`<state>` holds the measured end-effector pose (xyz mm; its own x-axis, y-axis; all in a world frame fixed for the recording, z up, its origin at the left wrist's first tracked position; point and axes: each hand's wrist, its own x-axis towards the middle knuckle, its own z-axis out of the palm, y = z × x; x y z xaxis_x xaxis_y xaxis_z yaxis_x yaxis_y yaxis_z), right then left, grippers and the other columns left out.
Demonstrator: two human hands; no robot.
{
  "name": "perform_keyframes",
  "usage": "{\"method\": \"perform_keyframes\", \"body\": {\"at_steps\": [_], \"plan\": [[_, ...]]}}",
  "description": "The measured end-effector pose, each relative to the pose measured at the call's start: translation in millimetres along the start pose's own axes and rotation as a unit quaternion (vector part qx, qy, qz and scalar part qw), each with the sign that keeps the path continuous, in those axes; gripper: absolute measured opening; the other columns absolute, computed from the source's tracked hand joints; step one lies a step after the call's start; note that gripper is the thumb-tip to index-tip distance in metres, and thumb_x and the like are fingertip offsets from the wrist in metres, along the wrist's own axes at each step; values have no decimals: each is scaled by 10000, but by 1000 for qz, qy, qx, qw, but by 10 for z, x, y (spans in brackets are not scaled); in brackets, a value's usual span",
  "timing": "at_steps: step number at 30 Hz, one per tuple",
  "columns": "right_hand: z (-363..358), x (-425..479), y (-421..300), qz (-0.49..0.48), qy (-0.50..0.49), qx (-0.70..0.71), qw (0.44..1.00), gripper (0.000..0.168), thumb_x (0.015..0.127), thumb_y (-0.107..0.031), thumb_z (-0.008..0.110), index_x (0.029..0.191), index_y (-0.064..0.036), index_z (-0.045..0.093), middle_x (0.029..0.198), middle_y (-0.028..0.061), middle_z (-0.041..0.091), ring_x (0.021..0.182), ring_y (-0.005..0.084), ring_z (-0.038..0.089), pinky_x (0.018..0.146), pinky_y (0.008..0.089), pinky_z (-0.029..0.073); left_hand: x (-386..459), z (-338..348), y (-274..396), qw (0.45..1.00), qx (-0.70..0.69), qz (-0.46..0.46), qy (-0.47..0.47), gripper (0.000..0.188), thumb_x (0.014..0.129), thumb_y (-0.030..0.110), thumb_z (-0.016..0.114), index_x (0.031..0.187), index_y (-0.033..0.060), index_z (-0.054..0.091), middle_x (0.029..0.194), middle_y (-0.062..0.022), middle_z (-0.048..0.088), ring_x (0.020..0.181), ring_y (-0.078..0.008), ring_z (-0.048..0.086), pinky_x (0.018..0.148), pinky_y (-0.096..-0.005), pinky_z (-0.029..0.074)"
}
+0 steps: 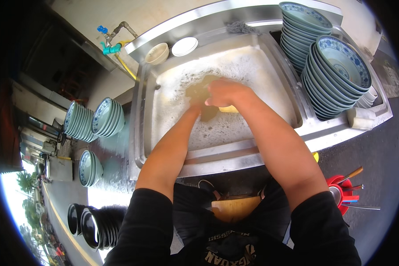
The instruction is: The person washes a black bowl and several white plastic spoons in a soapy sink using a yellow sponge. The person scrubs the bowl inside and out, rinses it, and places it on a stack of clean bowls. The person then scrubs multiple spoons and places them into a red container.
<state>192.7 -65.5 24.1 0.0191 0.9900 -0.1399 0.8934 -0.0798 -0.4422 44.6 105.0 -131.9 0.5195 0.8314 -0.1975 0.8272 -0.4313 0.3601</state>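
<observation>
Foamy, cloudy water fills a large stainless steel sink basin [272, 83] in front of me. My left hand [197, 107] is sunk in the murky water near the middle; its fingers and anything in them are hidden. Just above the water, to its right, is my right hand [221, 91], fingers curled, touching or nearly touching the surface. A yellow object [228, 109], perhaps a sponge, lies partly under my right wrist. Whether the right hand holds anything cannot be made out.
Tall stacks of blue-patterned bowls [335, 83] stand right of the basin. A beige bowl [157, 54] and white dishes [185, 46] sit on the back ledge, with a dark scouring pad [241, 28]. More bowls [108, 117], black bowls [99, 227] and a red container [335, 181] with utensils are lower.
</observation>
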Motion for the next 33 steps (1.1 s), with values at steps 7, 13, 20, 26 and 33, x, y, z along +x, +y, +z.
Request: {"method": "perform_keyframes", "body": {"at_steps": [7,13,20,26,33], "plan": [[21,42,15,6,-13,-7,1000,503,931,-418,698,1248,-28,707,1269,170,703,1222,346,637,1033,466,511,14,11,87,1000,-11,10,-19,386,955,136,586,1325,38,635,1286,-226,676,1208,-392,647,965,-487,532],[15,33,36,18,-10,-6,1000,514,929,-429,699,1270,-44,703,1272,162,705,1224,343,638,1038,461,509,74,68,12,1000,16,17,-4,391,956,136,583,1329,31,630,1271,-229,682,1195,-395,653,954,-486,534],[25,73,-9,0,-21,-10,1000,529,921,-432,701,1278,-42,699,1259,172,708,1219,350,641,1040,457,508,114,28,-370,996,49,72,32,397,957,136,578,1334,23,624,1254,-233,689,1180,-399,659,941,-485,537],[113,132,267,-30,34,9,999,488,919,-445,690,1229,-70,727,1238,182,711,1186,361,653,1019,460,512,-374,-483,-2,984,-171,8,-43,354,944,139,599,1268,6,641,951,-152,721,822,-267,680,716,-440,543],[76,236,343,12,17,-23,1000,474,912,-460,671,1142,-53,747,1167,194,725,1100,361,680,963,457,523,-799,-824,-29,872,-460,-89,-141,226,965,47,660,1176,-12,603,883,-78,646,658,-115,576,531,-261,471]]}}
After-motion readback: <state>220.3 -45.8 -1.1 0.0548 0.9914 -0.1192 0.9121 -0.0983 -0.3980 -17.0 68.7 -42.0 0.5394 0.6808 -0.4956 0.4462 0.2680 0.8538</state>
